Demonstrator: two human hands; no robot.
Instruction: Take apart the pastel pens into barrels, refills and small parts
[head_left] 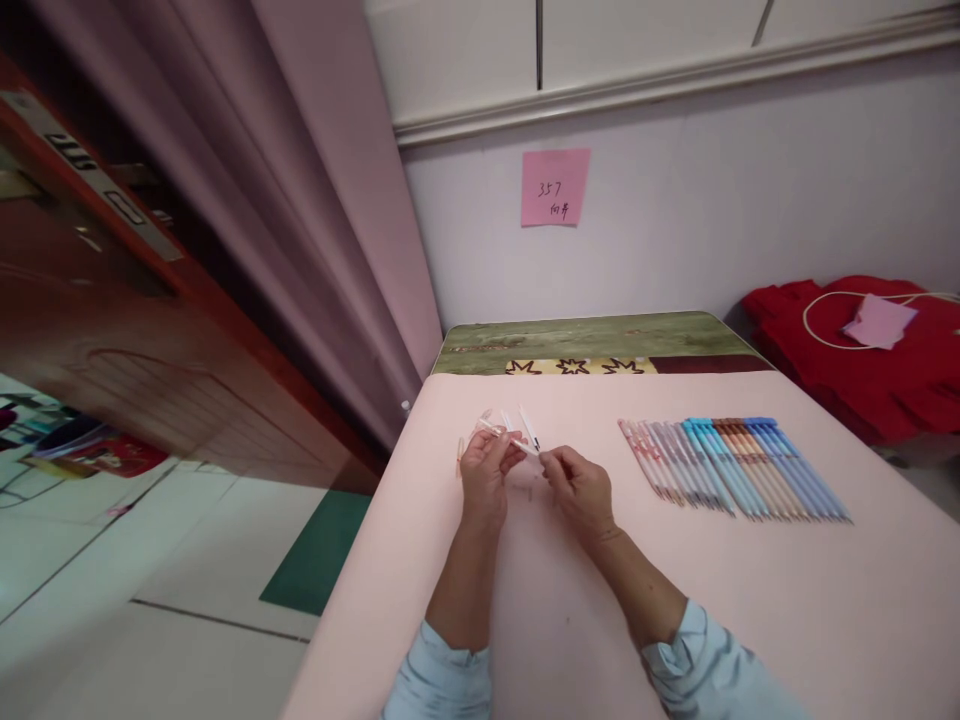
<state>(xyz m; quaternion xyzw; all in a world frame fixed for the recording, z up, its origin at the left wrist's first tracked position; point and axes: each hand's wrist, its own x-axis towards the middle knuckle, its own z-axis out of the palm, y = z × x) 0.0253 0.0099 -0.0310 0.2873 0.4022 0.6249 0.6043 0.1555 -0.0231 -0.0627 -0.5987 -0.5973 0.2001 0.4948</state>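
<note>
Both my hands are over a pale pink table (570, 620). My left hand (484, 475) is closed around a thin clear pen barrel (495, 428). My right hand (577, 485) pinches the end of a thin white refill (525, 446) that reaches across to the left hand. A few loose pen parts (525, 425) lie on the table just beyond my fingers. To the right lies a tidy row of several pens (731, 465), pink, blue and orange, side by side.
A pink sticky note (555, 187) hangs on the wall ahead. Beyond the pink table stands a green patterned surface (592, 340). Red cloth (855, 360) with a white cord lies at the right. A curtain (300, 220) and a wooden door (112, 330) are at the left.
</note>
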